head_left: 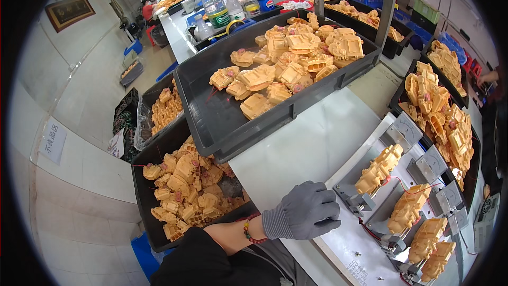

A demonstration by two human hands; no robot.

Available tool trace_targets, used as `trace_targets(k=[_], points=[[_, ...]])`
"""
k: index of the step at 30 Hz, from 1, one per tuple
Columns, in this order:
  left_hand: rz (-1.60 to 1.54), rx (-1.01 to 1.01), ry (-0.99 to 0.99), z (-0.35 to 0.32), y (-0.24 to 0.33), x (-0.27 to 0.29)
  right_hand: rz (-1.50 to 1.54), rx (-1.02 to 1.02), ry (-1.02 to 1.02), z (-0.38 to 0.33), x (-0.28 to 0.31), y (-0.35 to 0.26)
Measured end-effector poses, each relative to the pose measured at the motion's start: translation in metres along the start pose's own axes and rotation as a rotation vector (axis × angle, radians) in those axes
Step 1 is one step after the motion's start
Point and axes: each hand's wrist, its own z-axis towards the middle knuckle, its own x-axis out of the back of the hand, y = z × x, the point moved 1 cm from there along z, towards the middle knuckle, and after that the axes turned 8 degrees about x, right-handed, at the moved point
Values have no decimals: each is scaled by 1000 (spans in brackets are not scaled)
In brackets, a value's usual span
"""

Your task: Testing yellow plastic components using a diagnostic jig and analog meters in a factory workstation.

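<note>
My left hand point(307, 213), in a grey knitted glove with a beaded bracelet at the wrist, is closed in a loose fist; its palm side is hidden. It hovers over or rests on the white tabletop point(270, 159), beside the left edge of a white test panel point(338, 251). On that panel, several yellow moulded plastic housings point(379, 168) sit in metal clamps. Behind them stands a row of small dial meters point(406, 130), and thin red wires run between the parts. My right hand is out of view.
A black tray point(211, 127) of yellow housings lies across the table ahead. More filled bins stand low at left point(145, 201) and at right point(471, 190). Metal posts point(388, 8) rise behind the tray. Bottles point(217, 13) crowd the far table. Another person's hand point(488, 78) shows at far right.
</note>
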Motion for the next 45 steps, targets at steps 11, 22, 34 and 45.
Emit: trace_targets(k=[11, 22, 34, 45], points=[[86, -55, 111, -9, 2, 1, 115, 206, 297, 8, -20, -4], [50, -331, -343, 4, 58, -58, 109, 360, -259, 17, -15, -96], [-50, -194, -204, 1, 68, -48, 173, 406, 0, 27, -22, -103], [136, 78, 53, -8, 7, -8, 423, 360, -49, 42, -21, -101]])
